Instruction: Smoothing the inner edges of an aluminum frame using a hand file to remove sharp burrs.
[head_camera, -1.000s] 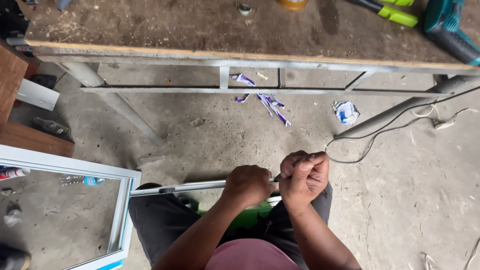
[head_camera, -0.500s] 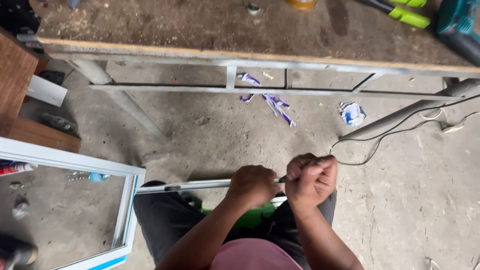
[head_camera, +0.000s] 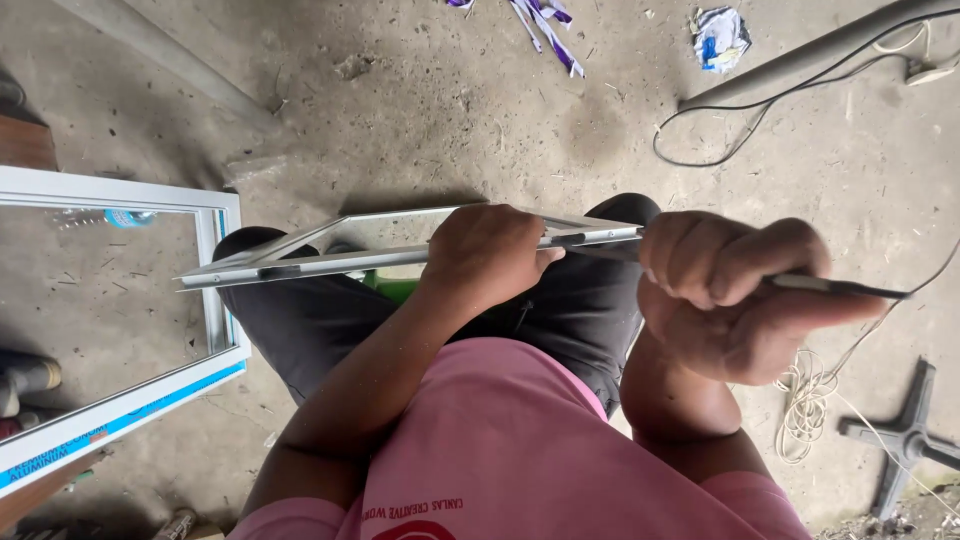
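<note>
Aluminium is what the left hand grips: its fingers curl down over a long, pale metal channel strip that lies level across the person's lap, above dark trousers. The strip runs from a tapered end on the person's left to a point just short of the right hand. That hand is balled into a tight fist around a thin dark cord, which leaves the fist past the thumb and also meets the near end of the strip; whether it sits inside the channel cannot be made out. Below the arms shows a pink shirt. Farther out, a white-framed glass panel lies on the concrete floor to the left, a black cross-shaped base and a coil of pale string lie to the right, and a grey pipe with a black cable lies beyond.
</note>
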